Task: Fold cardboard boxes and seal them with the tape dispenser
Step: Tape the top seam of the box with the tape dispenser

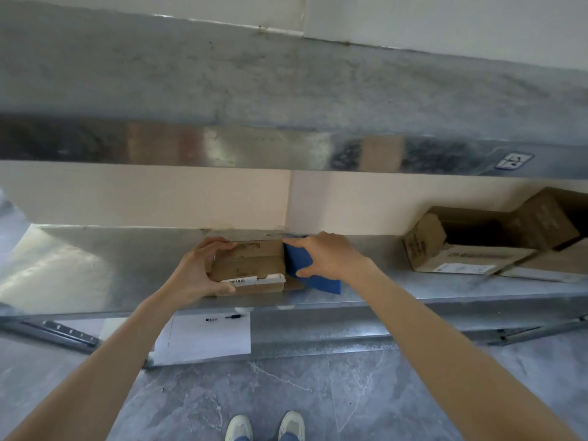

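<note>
Left hand (199, 268) tight around small cardboard box (251, 265), right hand (327, 256) around blue block (297, 259) beside it

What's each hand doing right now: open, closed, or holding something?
Left hand: grips the small cardboard box at its left end.
Right hand: holds a blue object against the box's right side; what it is cannot be told.

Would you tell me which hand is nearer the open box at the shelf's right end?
Right. The right hand, gripping a blue object, lies left of the open box; the left hand, holding a small box, is farther left.
</note>
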Tool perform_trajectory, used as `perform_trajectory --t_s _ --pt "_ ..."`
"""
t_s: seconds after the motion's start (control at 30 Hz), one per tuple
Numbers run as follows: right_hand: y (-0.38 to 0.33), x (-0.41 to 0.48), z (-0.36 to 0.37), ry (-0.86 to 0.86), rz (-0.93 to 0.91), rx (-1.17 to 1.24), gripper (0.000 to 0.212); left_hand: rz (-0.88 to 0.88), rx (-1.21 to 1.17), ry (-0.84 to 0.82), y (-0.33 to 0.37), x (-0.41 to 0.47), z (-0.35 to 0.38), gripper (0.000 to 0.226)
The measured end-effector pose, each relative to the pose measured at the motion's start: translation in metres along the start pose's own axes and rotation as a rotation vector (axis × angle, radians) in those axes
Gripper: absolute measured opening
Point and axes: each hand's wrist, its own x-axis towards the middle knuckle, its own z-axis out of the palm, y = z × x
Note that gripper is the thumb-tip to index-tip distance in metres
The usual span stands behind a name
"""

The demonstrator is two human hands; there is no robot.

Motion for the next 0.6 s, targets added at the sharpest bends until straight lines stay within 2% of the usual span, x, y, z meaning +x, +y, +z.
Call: perform_trajectory --t_s 0.13,0.3,0.6 --pt "0.026 -0.005 0.019 0.129 0.142 0.121 0.088 -0.029 0.015 0.023 0.000 0.000 0.001 0.084" --pt "0.059 0.000 0.044 0.306 0.315 0.375 0.081 -0.026 0.004 0.024 -0.003 0.001 0.000 0.086" --pt "0.074 0.008 0.065 0.362 0.369 0.309 0.085 0.007 -0.036 0.054 -0.006 0.000 0.003 0.085"
